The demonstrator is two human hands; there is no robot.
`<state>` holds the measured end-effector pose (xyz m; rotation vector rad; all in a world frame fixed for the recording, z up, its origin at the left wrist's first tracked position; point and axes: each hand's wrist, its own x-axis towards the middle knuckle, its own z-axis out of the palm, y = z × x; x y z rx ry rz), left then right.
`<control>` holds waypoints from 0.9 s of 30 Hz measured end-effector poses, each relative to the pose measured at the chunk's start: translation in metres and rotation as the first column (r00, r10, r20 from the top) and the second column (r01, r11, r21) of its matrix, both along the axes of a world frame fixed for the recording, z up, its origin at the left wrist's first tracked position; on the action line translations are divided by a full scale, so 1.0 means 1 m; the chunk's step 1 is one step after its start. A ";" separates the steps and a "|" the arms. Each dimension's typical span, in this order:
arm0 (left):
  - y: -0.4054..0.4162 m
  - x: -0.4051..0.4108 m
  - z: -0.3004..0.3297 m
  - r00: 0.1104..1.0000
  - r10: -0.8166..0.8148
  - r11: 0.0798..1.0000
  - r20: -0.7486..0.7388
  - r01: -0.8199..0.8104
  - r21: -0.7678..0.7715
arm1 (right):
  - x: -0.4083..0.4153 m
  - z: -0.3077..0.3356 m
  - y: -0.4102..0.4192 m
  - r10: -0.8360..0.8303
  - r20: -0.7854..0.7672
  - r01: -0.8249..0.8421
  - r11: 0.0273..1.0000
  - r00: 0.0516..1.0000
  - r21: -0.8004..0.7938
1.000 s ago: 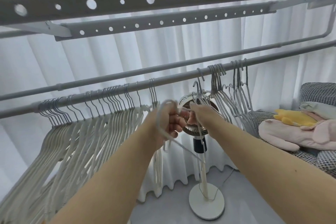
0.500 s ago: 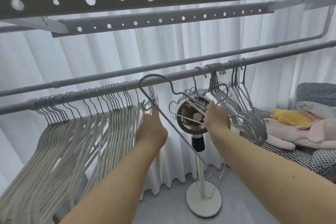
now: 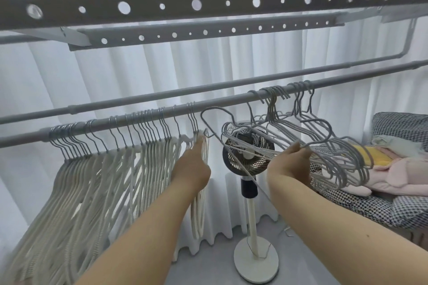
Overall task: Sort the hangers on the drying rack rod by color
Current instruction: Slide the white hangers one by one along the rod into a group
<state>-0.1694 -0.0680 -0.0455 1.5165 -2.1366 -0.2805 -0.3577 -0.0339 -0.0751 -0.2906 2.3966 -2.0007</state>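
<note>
1. The left hand [image 3: 193,166], at centre frame, reaches up to the right-hand end of the white hangers [image 3: 92,183]; its fingertips touch the last white one at its shoulder. Whether the fingers pinch that hanger or only press it cannot be told.
2. The right hand [image 3: 289,162], right of centre, has its fingers curled around a bundle of grey hangers [image 3: 342,157], gripping them near their lower bars and swinging them out toward the right of the frame.
3. One loose grey hanger [image 3: 215,122] sits between the two hands, tilted, its hook just under the rod and apart from it. Its long wire runs down toward the right forearm.
4. The rod [image 3: 231,102] crosses the frame from lower left to upper right. White hangers crowd its left half, packed close. The grey ones hook over its right half.
5. A second, thinner rod [image 3: 139,99] runs parallel just above and behind.
6. Two perforated grey bars [image 3: 208,2] span the top of the frame.
7. A standing fan [image 3: 249,152] is between the hands, behind the grey wires, its round base on the floor at lower centre.
8. White curtains [image 3: 162,69] fill the background.
9. At the right edge, a checked cushion [image 3: 379,206] holds pink and yellow soft items [image 3: 393,169].
</note>
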 end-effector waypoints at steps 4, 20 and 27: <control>0.002 0.000 0.003 1.000 0.003 1.000 0.000 -0.003 0.010 | -0.002 0.005 0.002 -0.024 -0.093 0.027 0.999 0.995 0.036; 0.011 -0.008 0.007 0.998 0.046 0.994 -0.035 -0.042 0.097 | 0.053 0.064 -0.026 0.497 -0.274 -0.440 0.864 0.823 0.245; 0.010 -0.008 -0.001 0.984 0.016 0.990 -0.177 0.010 0.144 | 0.067 0.074 -0.041 0.786 -0.176 -0.779 0.615 0.593 0.121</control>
